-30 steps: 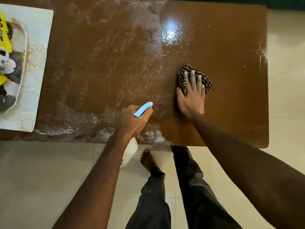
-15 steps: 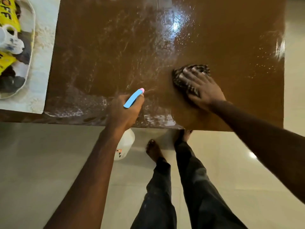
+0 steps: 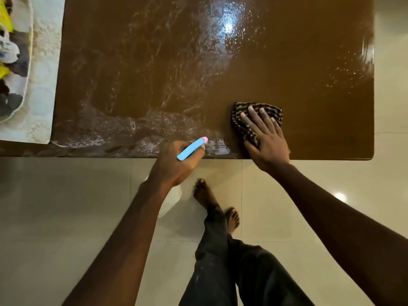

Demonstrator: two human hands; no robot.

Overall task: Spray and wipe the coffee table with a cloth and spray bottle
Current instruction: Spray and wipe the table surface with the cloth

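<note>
The brown coffee table (image 3: 298,62) fills the upper view, with wet streaks over its left and middle parts and droplets at the right. My right hand (image 3: 265,138) lies flat with straight fingers on a dark checked cloth (image 3: 240,127) near the table's front edge. My left hand (image 3: 174,164) grips a spray bottle at the front edge. Its blue head with a pink tip (image 3: 192,149) points up and to the right, and its white body (image 3: 170,202) hangs below the hand, mostly hidden by my forearm.
A pale patterned mat (image 3: 44,74) covers the table's left end and carries a tray (image 3: 27,85) of cups and yellow items. My legs and bare feet (image 3: 205,195) stand on the pale tiled floor (image 3: 66,206) in front of the table.
My right hand drew the cloth toward the front edge and turned its fingers straight ahead. The left hand with the bottle shifted back to the edge. The view moved.
</note>
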